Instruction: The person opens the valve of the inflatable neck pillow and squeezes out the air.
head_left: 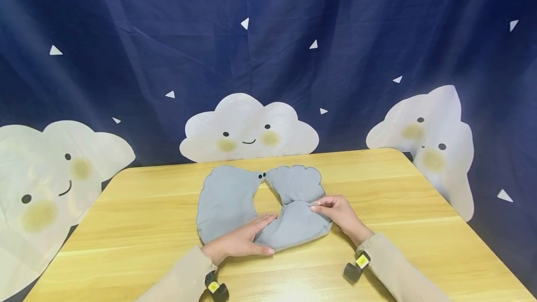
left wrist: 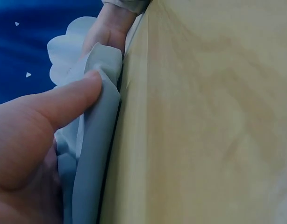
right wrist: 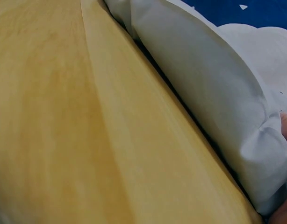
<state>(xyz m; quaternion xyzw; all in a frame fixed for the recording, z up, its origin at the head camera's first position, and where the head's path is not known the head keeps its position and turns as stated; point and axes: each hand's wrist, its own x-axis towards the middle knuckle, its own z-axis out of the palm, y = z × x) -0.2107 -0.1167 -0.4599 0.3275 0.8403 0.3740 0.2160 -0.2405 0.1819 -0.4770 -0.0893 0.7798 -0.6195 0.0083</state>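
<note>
A grey neck pillow [head_left: 228, 195] lies on the table, its two ends meeting at the far side beside a pair of small dark snaps [head_left: 262, 176]. It looks partly puffed up, with a crease across its right side. My left hand [head_left: 241, 241] rests on the near part, fingers extended over the fabric; the thumb [left wrist: 82, 95] lies against the near edge. On the right side, my right hand [head_left: 340, 213] pinches the fabric by the crease between thumb and fingers. The right wrist view shows the pillow's bulging side [right wrist: 204, 70] and only a sliver of that hand.
The pillow lies on a light wooden table [head_left: 147, 227]. Behind the table hangs a dark blue curtain [head_left: 293, 69] with white triangles and smiling clouds. Each wrist wears a strap with a small black camera [head_left: 352, 271].
</note>
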